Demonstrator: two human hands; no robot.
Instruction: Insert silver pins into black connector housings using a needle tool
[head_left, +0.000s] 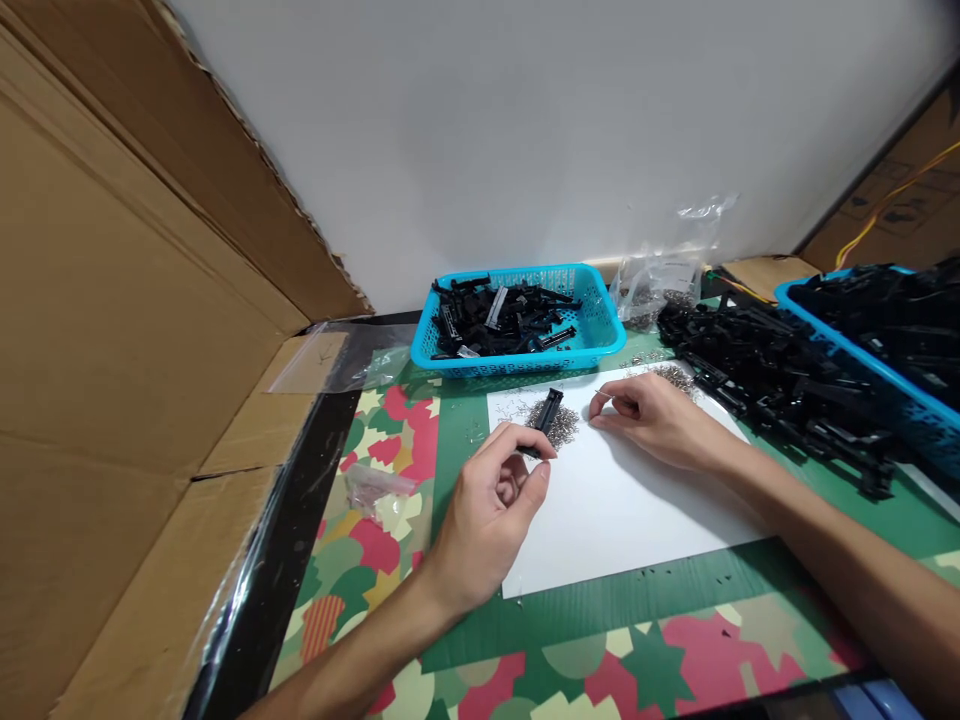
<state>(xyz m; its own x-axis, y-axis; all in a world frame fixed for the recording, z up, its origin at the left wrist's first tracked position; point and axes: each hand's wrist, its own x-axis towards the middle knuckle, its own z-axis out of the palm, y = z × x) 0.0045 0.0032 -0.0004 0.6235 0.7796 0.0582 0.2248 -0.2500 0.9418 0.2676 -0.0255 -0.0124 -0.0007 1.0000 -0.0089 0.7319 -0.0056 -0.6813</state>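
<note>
My left hand (499, 500) is closed on a slim black plastic part (551, 408), which points up and away from the fingers. Over the white sheet, my right hand (649, 415) pinches what looks like a thin metal pin (604, 396); its exact shape is too small to make out. Behind the black part lies a pile of small metal pieces (564, 428) on the white sheet (600, 530). A second heap of small metal pieces (675, 378) is just beyond my right hand, partly hidden by it.
A blue basket (517, 365) of black parts stands at the back. On the right, black parts (772, 370) lie heaped beside another blue basket (847, 355). Clear plastic bags (656, 285) rest against the back wall. Cardboard (127, 350) walls off the left side.
</note>
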